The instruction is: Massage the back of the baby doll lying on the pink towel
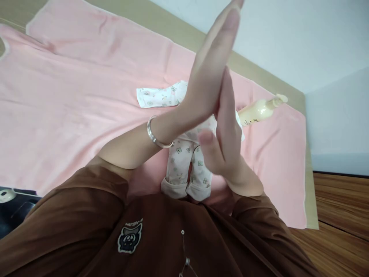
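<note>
My left hand [210, 73], with a silver bangle at its wrist, is raised with its fingers stretched out. My right hand [230, 125] lies flat against it, palm to palm, with its thumb apart and slightly blurred. Nothing shows between the palms. Beneath them lies a small white printed baby outfit [178, 161], with one sleeve out to the left and two turned-up trouser legs towards me. My hands and forearms hide much of its upper part. A pale yellow pump bottle [258, 110] lies on its side just right of the outfit.
A wide pink cloth [86, 100] with some creases covers a beige surface [313, 207]. Beyond it rises a pale wall [288, 42]. Wooden flooring [343, 207] shows at the right, and a dark object [17, 209] sits at the lower left.
</note>
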The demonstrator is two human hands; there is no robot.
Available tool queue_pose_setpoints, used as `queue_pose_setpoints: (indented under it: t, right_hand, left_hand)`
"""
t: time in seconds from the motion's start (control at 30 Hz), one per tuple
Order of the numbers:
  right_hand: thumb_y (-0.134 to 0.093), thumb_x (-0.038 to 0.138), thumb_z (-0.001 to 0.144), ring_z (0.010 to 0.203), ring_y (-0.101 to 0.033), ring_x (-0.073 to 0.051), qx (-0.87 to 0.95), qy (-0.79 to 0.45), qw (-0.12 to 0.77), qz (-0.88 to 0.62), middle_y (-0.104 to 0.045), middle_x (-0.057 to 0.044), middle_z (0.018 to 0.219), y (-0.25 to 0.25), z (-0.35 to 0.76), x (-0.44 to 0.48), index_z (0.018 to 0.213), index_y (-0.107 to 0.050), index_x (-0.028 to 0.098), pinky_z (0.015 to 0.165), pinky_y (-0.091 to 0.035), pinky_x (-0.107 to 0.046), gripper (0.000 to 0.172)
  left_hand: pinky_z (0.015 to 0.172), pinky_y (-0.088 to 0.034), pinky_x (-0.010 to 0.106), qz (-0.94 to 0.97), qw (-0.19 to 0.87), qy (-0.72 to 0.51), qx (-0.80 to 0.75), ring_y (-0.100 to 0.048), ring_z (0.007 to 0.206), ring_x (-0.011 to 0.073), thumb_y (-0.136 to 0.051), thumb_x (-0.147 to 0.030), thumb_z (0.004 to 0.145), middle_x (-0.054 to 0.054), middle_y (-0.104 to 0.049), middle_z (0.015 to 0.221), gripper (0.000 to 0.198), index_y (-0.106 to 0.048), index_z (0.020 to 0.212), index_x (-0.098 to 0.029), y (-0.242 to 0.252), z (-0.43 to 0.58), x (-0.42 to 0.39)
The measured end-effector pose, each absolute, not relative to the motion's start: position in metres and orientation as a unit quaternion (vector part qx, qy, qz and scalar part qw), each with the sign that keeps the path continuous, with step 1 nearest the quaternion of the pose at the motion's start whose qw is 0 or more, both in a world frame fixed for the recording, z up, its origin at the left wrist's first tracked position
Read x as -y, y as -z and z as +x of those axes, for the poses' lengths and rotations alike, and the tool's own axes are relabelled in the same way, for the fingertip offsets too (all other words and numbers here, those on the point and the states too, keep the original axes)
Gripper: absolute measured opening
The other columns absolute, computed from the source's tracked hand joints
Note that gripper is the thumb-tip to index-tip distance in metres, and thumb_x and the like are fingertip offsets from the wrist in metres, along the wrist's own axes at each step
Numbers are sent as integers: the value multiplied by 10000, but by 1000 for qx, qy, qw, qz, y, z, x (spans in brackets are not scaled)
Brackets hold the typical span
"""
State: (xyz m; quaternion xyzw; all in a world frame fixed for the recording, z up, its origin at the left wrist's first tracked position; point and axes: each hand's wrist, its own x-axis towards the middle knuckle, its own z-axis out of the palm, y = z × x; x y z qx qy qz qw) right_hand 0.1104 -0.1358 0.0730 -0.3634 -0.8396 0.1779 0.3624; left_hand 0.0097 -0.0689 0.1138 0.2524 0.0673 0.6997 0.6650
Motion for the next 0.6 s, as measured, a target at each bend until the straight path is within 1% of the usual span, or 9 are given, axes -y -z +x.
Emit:
queue_pose_setpoints:
  t: [0.03,0.07,0.1,0.13,0.2,0.23,0.4,0.5,0.6]
  right_hand:
    - [-202,678,1140,1642,-346,-266,830,-185,374,-369,-304,-25,1761,-71,114,126,1729,-155,306,1364,-406,-440,698]
    - [-234,668,1148,1554,-489,-238,816,-196,373,-396,-476,-33,1661,-67,118,115,1699,-274,292,1285,-501,-392,669]
    - [-260,686,1143,1408,-630,-220,795,-196,370,-438,-656,-34,1462,-62,123,103,1654,-381,276,1189,-578,-371,666]
    - [-255,709,1135,1261,-713,-204,783,-188,369,-464,-742,-25,1266,-56,128,89,1593,-475,278,1066,-637,-350,667]
    - [-241,739,1118,1161,-741,-197,772,-145,394,-478,-757,-22,1185,-40,136,62,1430,-631,272,927,-666,-345,683]
    - [-179,702,1129,1137,-742,-186,761,-117,406,-493,-756,-31,1213,-31,140,50,1384,-653,251,931,-663,-350,701]
    - [-215,430,1110,1204,-632,-104,762,-89,374,-520,-730,20,1347,9,145,9,1355,-625,250,1139,-547,-294,511]
    - [-278,277,1008,1211,-644,-131,765,-91,376,-515,-734,11,1316,23,146,0,1297,-653,243,1152,-546,-335,474]
    - [-321,227,910,1301,-658,-185,766,-99,378,-511,-724,-35,1337,33,151,-5,1291,-675,222,1194,-540,-410,521]
  left_hand:
    - [1354,-280,250,400,547,-699,-227,-301,1663,149,-249,-224,1151,107,-452,1695,467,-529,1457,-8,-99,13,54]
    - [1419,-240,317,446,487,-676,-326,-376,1639,134,-273,-242,1184,94,-462,1700,441,-485,1518,-47,-83,16,38]
    - [1425,-261,332,469,465,-639,-395,-456,1581,110,-275,-243,1191,57,-523,1655,390,-542,1449,-123,-65,19,23]
    - [1412,-302,387,490,431,-630,-421,-490,1546,149,-298,-277,1192,54,-591,1561,364,-593,1372,-161,-48,22,7]
    - [1288,-432,417,541,349,-594,-482,-589,1344,208,-301,-316,1183,93,-679,1271,380,-637,1032,-227,-15,28,-18]
    - [1245,-443,438,574,296,-580,-497,-589,1245,223,-294,-322,1180,106,-672,1190,389,-619,986,-232,-1,29,-28]
    - [1286,-375,446,577,268,-552,-539,-492,1371,239,-516,-265,1048,82,-641,1400,146,-634,1131,-244,39,33,-48]
    - [1202,-463,440,581,259,-574,-516,-567,1338,283,-545,-153,909,81,-674,1337,220,-641,1066,-274,45,34,-47]
    - [1158,-480,447,591,248,-580,-503,-608,1276,296,-540,-179,883,72,-699,1256,186,-633,995,-294,52,33,-46]
